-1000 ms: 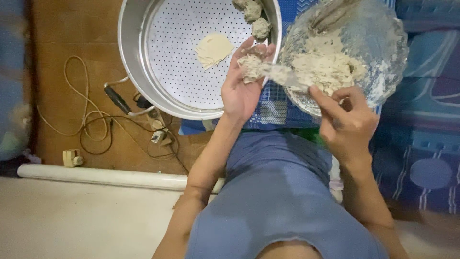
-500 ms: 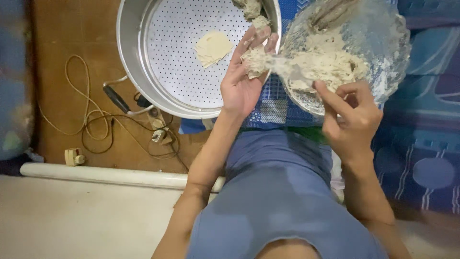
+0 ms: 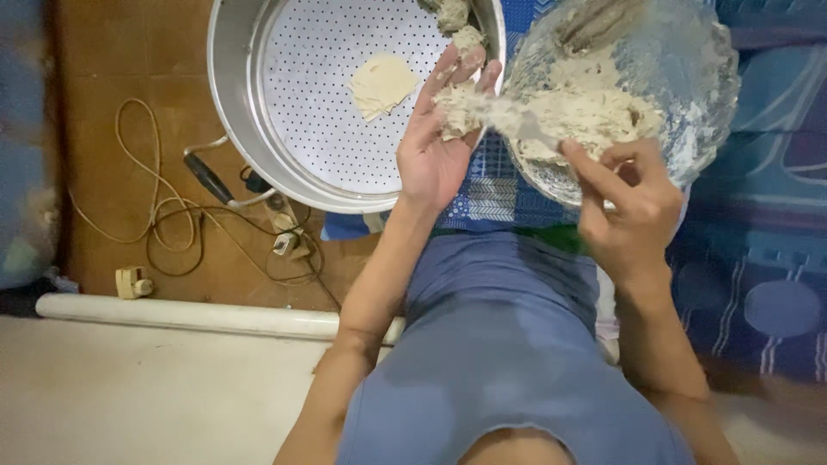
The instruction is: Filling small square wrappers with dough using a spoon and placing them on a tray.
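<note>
We see a silver steamer tray (image 3: 284,112) w/ a white insert dotted all over in small dark holes, a pale cream wrapper square (image 3: 382,83) on it. Right of the tray, off-white speckled filling (image 3: 594,108) smears a clear bowl (image 3: 698,60), over blue patterned cloth (image 3: 487,194) w/ stripes & checks. Left of the tray: brown tile floor (image 3: 129,77), cream cord (image 3: 129,172), black cable (image 3: 207,176).
</note>
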